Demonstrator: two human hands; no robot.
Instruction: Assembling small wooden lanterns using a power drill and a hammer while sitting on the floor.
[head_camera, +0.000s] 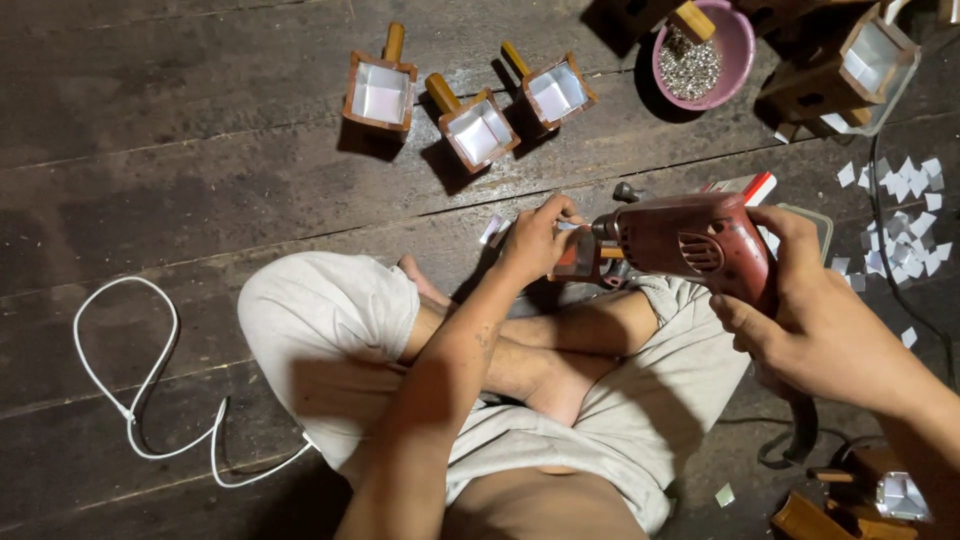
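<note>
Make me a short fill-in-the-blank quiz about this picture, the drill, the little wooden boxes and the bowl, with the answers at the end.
1. The right hand grips a red electric ____.
2. The left hand steadies a small wooden piece at the tool's ____.
3. Ahead on the floor stand ____ open wooden boxes with handles in a row.
4. The bowl of small metal bits is ____ in colour.

Answers: drill; tip; three; pink

Single head cam, looks steeply down, close on crossed legs, hands w/ drill (690, 245), plank floor (200, 160) beyond.
</note>
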